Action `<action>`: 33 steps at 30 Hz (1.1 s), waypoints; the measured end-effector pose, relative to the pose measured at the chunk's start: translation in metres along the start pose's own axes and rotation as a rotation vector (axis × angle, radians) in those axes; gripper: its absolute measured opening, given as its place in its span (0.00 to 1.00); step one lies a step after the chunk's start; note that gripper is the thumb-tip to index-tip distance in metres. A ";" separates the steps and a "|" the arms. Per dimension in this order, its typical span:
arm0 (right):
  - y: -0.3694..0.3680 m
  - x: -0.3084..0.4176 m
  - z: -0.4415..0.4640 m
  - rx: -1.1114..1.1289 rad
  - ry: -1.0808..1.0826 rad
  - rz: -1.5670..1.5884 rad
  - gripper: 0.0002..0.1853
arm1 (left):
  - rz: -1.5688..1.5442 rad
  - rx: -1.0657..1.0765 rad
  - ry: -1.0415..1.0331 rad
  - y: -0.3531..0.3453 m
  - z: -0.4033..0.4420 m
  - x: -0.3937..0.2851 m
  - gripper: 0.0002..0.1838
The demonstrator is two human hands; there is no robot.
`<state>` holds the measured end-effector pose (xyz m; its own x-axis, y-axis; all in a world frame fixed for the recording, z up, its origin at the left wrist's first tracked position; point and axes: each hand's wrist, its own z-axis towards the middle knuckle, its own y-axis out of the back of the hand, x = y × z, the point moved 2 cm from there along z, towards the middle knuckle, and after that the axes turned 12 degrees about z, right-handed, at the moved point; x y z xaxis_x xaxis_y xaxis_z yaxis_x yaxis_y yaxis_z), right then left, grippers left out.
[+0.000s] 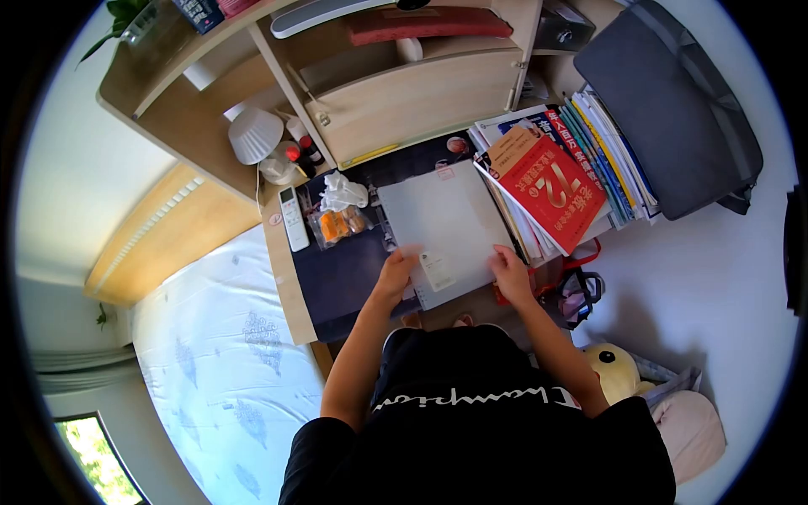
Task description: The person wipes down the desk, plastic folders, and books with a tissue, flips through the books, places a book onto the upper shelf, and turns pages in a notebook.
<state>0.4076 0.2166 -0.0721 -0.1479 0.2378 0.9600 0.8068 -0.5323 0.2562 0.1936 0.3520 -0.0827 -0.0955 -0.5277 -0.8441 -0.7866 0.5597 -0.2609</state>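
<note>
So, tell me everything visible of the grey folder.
The grey folder is flat and rectangular, with a smooth, slightly see-through, plastic-looking cover. A white label with unreadable print sits near its lower edge. It looks closed, askew over the dark desk mat; the left hand grips its left edge, the right hand its right.

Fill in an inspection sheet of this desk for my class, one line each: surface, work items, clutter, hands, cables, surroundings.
Surface: dark mat on a light wooden desk.
Work items: flat grey folder with a white label, lying partly over the mat.
Clutter: remote control, crumpled white tissue, orange packet; red book lying askew on others.
Hands: left hand and right hand at the folder's opposite side edges, near its lower end.
Cables: thin white cord hanging below the lamp.
Surroundings: bed left; dark grey bag and yellow plush toy right.
</note>
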 end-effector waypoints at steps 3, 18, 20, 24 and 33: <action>0.005 -0.002 -0.006 -0.063 0.114 -0.191 0.27 | 0.043 0.009 0.059 -0.018 0.024 0.002 0.14; -0.015 0.010 -0.017 0.183 0.187 -0.523 0.29 | 0.492 -0.213 0.087 -0.046 0.081 -0.001 0.20; -0.019 0.013 -0.012 0.217 0.188 -0.544 0.26 | 0.616 -0.182 0.080 -0.044 0.074 -0.011 0.24; -0.028 0.037 -0.003 0.197 0.155 -0.479 0.23 | 1.008 -0.096 -0.072 -0.032 0.079 -0.021 0.29; -0.036 0.073 0.041 0.107 -0.151 0.116 0.19 | 1.040 -0.182 -0.350 -0.024 0.078 -0.060 0.32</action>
<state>0.3914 0.2861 -0.0157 0.0301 0.3032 0.9524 0.8709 -0.4756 0.1239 0.2656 0.4200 -0.0627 -0.6058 0.3697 -0.7045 -0.5035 0.5074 0.6993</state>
